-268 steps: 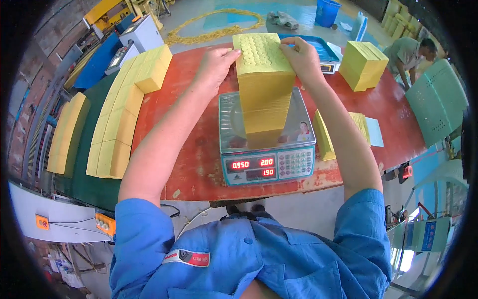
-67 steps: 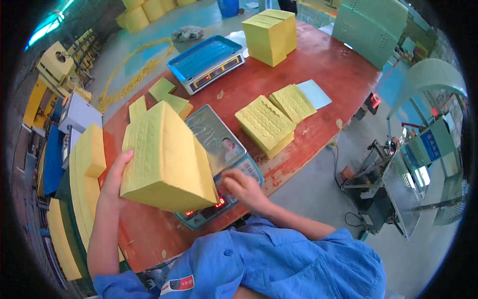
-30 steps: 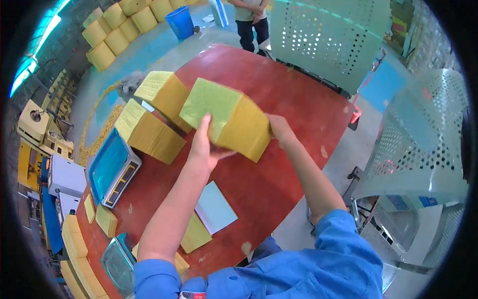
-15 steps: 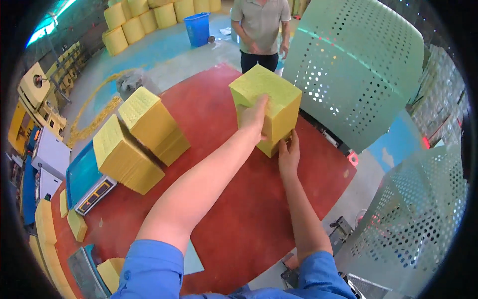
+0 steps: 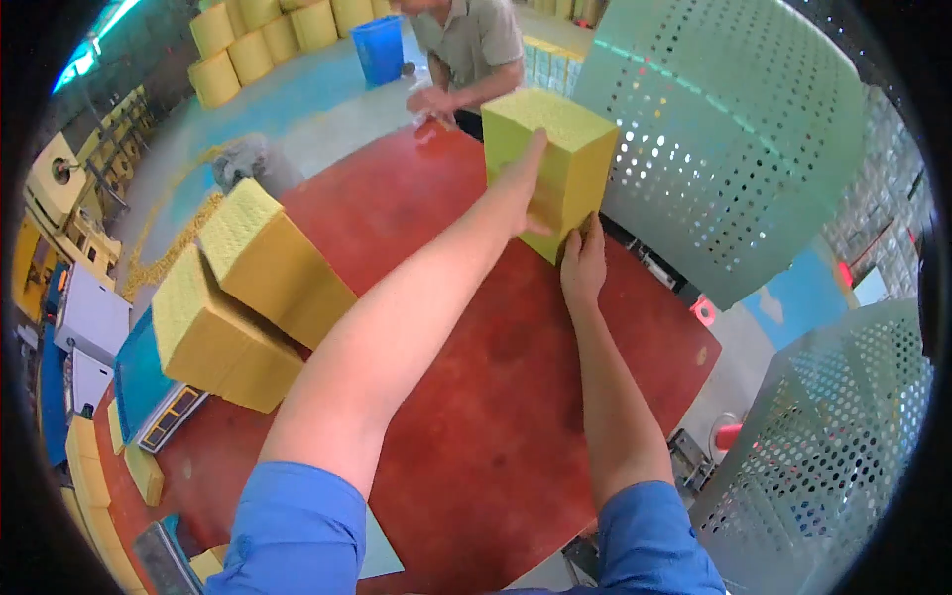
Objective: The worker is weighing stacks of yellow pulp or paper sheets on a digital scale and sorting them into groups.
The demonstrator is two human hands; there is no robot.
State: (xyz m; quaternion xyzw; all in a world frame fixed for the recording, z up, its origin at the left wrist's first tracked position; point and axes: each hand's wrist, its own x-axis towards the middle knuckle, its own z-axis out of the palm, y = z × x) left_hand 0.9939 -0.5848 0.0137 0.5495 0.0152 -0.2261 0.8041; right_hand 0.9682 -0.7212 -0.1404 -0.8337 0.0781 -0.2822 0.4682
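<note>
One squared stack of yellow paper [image 5: 585,174], upright at the far right edge of the red table [image 5: 476,426]; whether its base bears fully on the tabletop cannot be told. Left hand [image 5: 526,193]: spread, digits apart, laid against the stack's near side. Right hand [image 5: 585,263]: fingers at the stack's lower near corner; whether they pinch it cannot be told. Two further yellow stacks, the nearer [image 5: 223,352] and the farther [image 5: 288,273], side by side toward the table's left edge. One scale with blue tray [image 5: 139,357], just beside them. Two thin yellow pads [image 5: 147,476], same edge. One pale blue sheet [image 5: 382,550], near edge, partly hidden by the left sleeve [image 5: 297,526]. One perforated green panel [image 5: 714,149], beyond the right edge. One co-worker [image 5: 486,45], at the far edge.
</note>
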